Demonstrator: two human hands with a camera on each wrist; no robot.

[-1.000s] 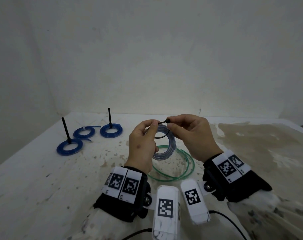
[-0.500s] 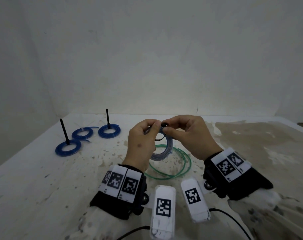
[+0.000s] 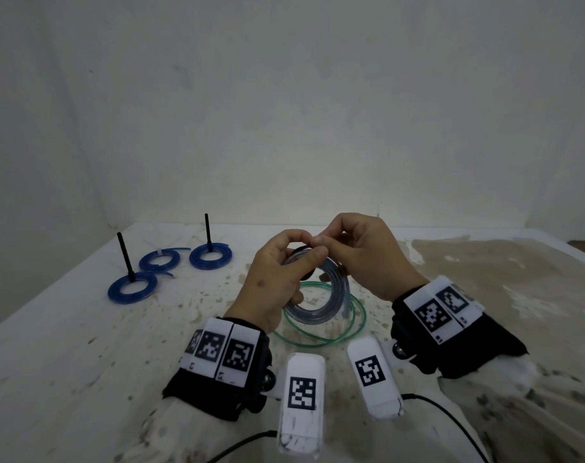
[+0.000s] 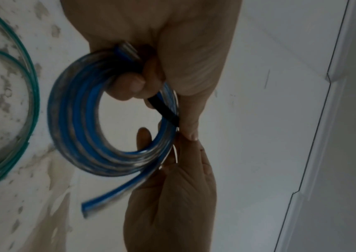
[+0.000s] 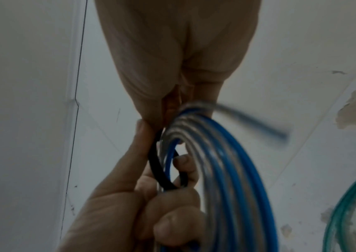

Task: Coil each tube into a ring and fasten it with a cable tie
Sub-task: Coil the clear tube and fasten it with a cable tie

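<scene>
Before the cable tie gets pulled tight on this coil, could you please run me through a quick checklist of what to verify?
1. Left hand grips the coil: ok.
2. Tie loops around all turns: cannot tell, fingers hide part of it.
3. Right hand pinches the tie's tail: cannot tell, fingertips cover it.
4. Loose tube end tucked into the coil: not ok, it sticks out.
5. Coil lifted off the green tube: ok.

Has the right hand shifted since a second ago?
Yes. The right hand has closed leftward onto the left hand, judged against the green tube lying on the table.
</scene>
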